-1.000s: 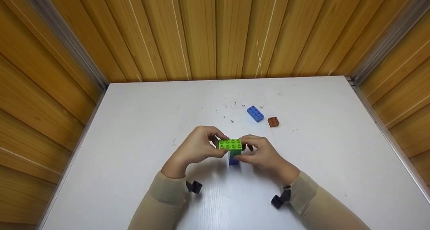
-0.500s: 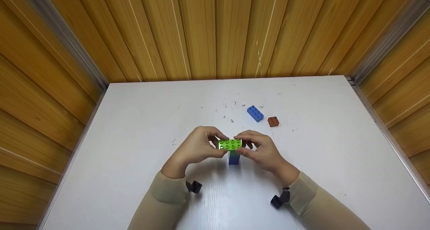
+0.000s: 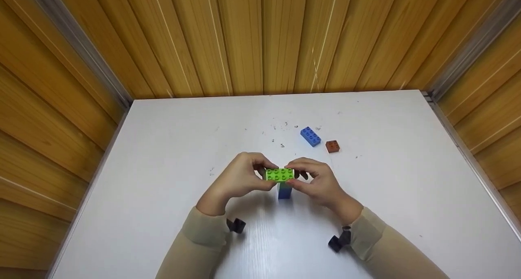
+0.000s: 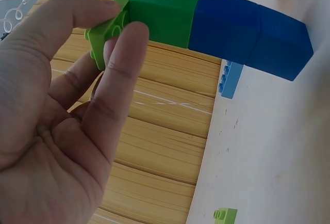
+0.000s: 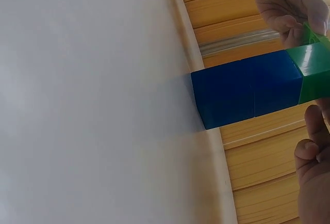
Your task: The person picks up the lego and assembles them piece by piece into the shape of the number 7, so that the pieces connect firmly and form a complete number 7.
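Brick [image 3: 279, 174] of lime-green studded plastic caps an upright green-and-dark-blue plastic block column [image 3: 284, 192] on the white table [image 3: 163, 165], left hand [image 3: 242, 177] and right hand [image 3: 320, 186] pinching its opposite ends, presumably to steady the overhang.

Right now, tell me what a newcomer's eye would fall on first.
Probably the lime brick first: it sits near the middle of the head view, held by the left hand and right hand atop a column of green over dark blue. Beyond the right hand, a lighter blue brick and small brown brick lie on the white table.
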`<act>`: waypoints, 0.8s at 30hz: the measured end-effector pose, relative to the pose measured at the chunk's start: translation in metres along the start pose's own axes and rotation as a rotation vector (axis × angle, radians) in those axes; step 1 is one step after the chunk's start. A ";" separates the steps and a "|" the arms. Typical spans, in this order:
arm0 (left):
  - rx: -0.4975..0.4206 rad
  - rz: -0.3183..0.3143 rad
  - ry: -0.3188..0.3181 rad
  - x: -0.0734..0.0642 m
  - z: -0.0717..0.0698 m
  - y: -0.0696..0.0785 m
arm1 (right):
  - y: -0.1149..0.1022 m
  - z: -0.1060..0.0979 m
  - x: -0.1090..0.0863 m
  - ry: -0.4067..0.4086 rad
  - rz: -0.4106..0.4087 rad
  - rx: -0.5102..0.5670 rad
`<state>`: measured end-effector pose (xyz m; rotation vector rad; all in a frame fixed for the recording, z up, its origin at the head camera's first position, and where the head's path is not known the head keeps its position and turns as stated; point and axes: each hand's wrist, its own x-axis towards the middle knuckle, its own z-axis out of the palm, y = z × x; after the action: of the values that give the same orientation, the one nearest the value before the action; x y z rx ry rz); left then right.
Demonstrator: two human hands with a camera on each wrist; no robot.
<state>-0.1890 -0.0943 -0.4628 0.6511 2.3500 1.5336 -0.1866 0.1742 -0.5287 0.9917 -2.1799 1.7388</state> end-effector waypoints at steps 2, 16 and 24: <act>-0.006 0.000 -0.004 0.000 0.000 0.000 | 0.001 -0.001 0.000 0.004 -0.009 -0.007; 0.004 0.100 -0.058 0.001 -0.010 -0.017 | -0.003 -0.003 0.004 -0.034 -0.016 -0.051; 0.004 0.054 0.073 0.002 -0.027 -0.033 | -0.005 -0.004 0.002 -0.043 0.049 -0.054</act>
<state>-0.2103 -0.1258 -0.4821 0.6758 2.4081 1.6014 -0.1856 0.1763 -0.5224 0.9797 -2.2833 1.6849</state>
